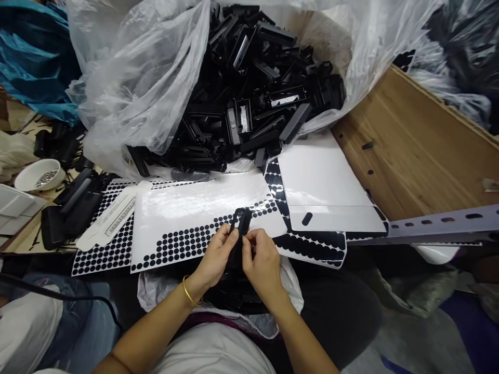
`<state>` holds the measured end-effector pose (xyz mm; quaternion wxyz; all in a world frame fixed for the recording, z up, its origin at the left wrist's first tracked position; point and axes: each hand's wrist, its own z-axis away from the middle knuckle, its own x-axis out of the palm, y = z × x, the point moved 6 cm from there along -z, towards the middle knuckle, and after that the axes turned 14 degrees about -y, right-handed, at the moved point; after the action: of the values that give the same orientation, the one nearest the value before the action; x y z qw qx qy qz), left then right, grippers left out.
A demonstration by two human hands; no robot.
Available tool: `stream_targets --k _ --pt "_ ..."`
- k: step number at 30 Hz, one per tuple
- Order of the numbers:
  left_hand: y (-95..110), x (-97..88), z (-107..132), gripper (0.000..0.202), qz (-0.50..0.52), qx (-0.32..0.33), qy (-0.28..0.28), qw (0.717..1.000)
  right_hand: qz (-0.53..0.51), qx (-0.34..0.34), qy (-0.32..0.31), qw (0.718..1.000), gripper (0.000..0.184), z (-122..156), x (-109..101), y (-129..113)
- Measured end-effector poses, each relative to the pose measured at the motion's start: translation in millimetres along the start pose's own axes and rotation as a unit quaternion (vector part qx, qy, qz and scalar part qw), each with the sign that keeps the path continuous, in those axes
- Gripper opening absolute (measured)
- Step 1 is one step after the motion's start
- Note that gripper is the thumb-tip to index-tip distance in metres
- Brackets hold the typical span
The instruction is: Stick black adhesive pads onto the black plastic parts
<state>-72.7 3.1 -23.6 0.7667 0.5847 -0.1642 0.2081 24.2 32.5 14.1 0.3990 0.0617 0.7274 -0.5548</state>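
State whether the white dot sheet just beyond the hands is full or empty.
Neither: the white sheet is partly filled. Black dots fill part of its near side; most of its far part is bare.

- You're sitting in what looks like a small workshop or factory corner, set up for assembling parts by hand.
- In front of you, a big clear plastic bag [136, 88] spills a heap of near-identical black plastic parts [241, 98], the kind of bulk you'd see in production.
- Your work surface is covered with a partly used sheet of round black stickers [185, 242] and other printed sheets [99, 254].
- To your left, a white bowl [25, 180] holds loose small metal pieces [46, 178], close by more black pieces [76, 202].
- On your right, a wood-grain board [421, 145] meets a slotted metal strip [436, 228], like workshop shelving.
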Motion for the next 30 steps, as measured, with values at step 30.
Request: stream_targets --k 30 --pt "-12 8.8 -7 0.037 0.030 -0.063 -0.122 0.990 0.083 0.141 0.076 0.984 0.019 -25 -121 86"
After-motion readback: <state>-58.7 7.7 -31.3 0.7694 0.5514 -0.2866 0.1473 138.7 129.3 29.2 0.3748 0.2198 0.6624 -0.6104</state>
